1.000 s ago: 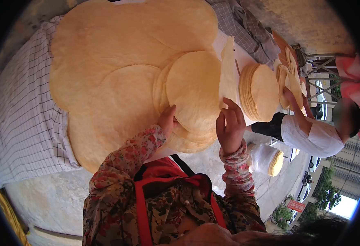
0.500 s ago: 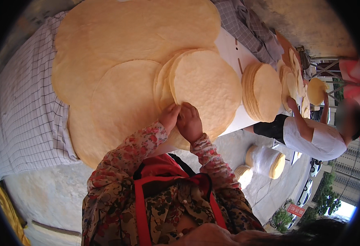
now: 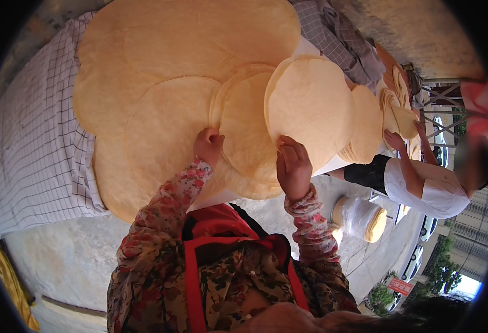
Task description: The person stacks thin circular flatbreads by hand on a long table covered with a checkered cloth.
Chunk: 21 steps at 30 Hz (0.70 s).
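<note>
My right hand (image 3: 294,168) pinches the near edge of a pale round flatbread (image 3: 310,105), thin and flat; a second edge shows along its left side, so it may be more than one sheet. It lies over part of a small pile of round flatbreads (image 3: 244,125). At that pile's left edge is my left hand (image 3: 208,146), its fingers curled closed; whether they grip an edge is hidden. Beneath and around spread wide layers of overlapping flatbreads (image 3: 161,50), which cover most of the table.
A white checked cloth (image 3: 38,150) drapes the left end, and a grey checked cloth (image 3: 338,39) lies at the far side. To the right stands another flatbread stack (image 3: 365,122). Beyond it a person in a white shirt (image 3: 427,186) handles flatbreads. A plastic-wrapped stack (image 3: 360,219) stands lower right.
My hands have moved apart from a shared pinch: the right went rightward with the flatbread, shifting it toward the neighbouring stack, and the left went slightly left. The other person's flatbread came down.
</note>
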Tool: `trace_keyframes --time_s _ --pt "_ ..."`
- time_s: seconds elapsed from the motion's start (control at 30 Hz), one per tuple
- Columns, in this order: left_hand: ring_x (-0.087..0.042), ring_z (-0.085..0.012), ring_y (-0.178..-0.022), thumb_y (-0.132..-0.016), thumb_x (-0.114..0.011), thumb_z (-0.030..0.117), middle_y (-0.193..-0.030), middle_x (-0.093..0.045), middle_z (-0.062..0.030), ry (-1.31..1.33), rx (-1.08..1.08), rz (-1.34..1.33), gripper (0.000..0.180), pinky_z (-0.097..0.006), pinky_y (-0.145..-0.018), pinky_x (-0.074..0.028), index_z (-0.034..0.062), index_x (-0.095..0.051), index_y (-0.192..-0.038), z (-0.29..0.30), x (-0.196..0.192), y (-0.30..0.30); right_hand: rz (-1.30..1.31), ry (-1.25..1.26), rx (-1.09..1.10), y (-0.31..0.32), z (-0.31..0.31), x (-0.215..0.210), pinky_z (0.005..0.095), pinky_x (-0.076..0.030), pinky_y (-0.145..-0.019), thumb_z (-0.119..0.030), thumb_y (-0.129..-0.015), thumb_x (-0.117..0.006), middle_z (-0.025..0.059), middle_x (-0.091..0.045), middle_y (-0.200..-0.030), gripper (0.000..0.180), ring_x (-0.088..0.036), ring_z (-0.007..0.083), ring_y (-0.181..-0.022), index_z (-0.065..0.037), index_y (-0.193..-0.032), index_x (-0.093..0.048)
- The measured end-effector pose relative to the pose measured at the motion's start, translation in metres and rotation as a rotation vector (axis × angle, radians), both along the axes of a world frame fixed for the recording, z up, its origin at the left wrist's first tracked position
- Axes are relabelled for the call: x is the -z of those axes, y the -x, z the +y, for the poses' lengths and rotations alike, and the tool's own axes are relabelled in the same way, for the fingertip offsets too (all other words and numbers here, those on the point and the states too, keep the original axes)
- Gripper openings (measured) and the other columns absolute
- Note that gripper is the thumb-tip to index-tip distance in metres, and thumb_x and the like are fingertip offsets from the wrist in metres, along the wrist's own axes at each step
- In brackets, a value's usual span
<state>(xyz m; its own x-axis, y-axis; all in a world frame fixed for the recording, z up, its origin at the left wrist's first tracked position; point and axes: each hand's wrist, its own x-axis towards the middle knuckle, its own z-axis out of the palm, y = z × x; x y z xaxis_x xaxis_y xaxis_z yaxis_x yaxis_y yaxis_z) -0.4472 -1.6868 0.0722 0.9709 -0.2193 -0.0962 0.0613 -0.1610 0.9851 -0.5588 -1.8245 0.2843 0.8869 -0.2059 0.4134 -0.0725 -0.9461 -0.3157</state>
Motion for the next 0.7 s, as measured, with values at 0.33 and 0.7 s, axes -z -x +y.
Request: trace_keyframes --time_s 0.33,0.7 --pt "-0.06 -0.0274 -0.058 -0.074 -0.066 0.018 -0.071 -0.061 -0.0136 -0.077 0.177 0.168 0.016 -0.035 -0.056 -0.048 0.0025 -0.061 -0.074 0.009 -0.014 -0.004 0.069 -0.09 0.039 0.002 0.034 0.104 0.039 -0.052 -0.071 -0.003 -0.072 -0.062 0.0132 -0.061 -0.1 0.017 -0.059 0.0319 -0.086 -0.002 -0.088 -0.06" --pt "-0.061 -0.015 -0.078 -0.078 -0.065 0.017 -0.079 -0.061 -0.009 0.146 0.376 0.525 0.018 -0.029 -0.061 -0.051 -0.0008 -0.06 -0.08 -0.016 -0.093 0.002 -0.018 -0.165 0.06 -0.004 0.05 0.094 0.0408 -0.051 -0.074 -0.002 -0.075 -0.059 0.0161 -0.061 -0.099 0.02 -0.058 0.036 -0.089 -0.001 -0.095 -0.058"
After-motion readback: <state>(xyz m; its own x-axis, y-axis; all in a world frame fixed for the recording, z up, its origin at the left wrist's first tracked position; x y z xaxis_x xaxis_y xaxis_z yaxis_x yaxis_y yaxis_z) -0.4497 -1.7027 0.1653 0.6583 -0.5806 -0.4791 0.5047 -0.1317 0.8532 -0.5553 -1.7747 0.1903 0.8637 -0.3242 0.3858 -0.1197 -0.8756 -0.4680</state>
